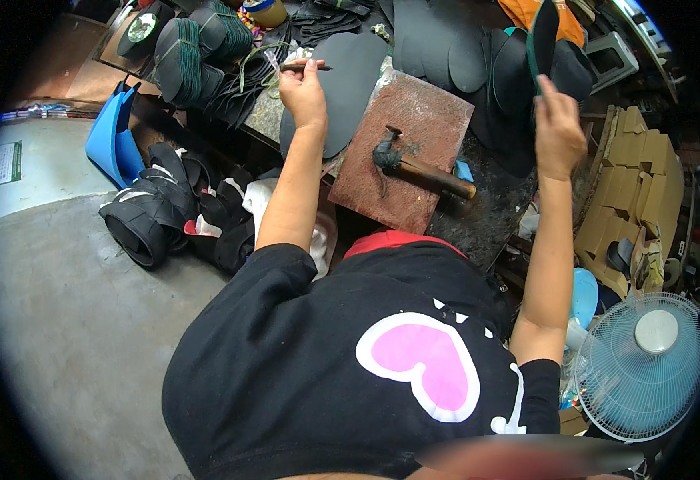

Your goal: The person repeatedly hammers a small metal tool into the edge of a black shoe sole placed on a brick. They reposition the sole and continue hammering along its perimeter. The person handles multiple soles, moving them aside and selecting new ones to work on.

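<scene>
Left hand: fingers pinch a dark pen-like tool over a black sole blank on the bench. Right hand: fingers closed on a green-edged sole, its top cut off. Hammer head obscured by wrapping.

I saw a dark workbench carrying a rusty metal plate with a hammer on it. Black sole cutouts lay beside the plate.
</scene>
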Motion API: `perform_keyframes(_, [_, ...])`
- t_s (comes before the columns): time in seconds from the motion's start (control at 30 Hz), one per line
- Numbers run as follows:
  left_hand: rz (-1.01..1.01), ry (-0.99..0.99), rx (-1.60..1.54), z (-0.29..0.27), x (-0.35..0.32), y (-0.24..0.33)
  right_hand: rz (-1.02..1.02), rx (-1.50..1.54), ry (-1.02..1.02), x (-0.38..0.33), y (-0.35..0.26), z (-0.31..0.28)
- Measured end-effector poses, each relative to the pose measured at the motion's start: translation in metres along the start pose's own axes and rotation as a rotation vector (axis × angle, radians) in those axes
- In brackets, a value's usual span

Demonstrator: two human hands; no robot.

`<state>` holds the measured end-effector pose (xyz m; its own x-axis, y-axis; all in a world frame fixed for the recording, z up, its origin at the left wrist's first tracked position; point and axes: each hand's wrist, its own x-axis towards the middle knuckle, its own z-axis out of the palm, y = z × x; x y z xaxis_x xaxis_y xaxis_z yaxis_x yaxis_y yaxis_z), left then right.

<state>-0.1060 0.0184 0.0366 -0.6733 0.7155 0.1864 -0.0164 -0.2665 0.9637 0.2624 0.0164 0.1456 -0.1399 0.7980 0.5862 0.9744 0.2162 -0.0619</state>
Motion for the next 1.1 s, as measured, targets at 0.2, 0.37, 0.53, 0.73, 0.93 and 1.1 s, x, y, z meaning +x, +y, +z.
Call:
perform_keyframes(0.2, [-0.139, -0.244, 0.403, -0.021, 0.009, -0.013, 0.015, -0.011, -0.281, -0.031, -0.027, 0.029])
perform_keyframes(0.37, [-0.065, -0.442, 0.823, -0.009, 0.006, -0.012, 0.002, 0.245, -0.442, -0.036, -0.058, 0.021])
perform_keyframes(0.53, [0.023, -0.437, 0.943, 0.004, -0.003, -0.006, -0.138, 0.374, -0.738, -0.058, -0.086, 0.022])
perform_keyframes(0.73, [0.027, -0.509, 0.552, 0.009, 0.0, 0.022, -0.177, 0.408, -0.731, -0.063, -0.094, 0.02])
perform_keyframes(0.93, [0.322, -0.221, -0.016, 0.038, -0.012, 0.075, 0.132, 0.939, -0.728, -0.056, -0.102, 0.026])
perform_keyframes(1.1, [-0.202, -0.384, -0.339, 0.052, -0.053, 0.062, 0.647, 1.484, -0.694, -0.056, -0.095, 0.046])
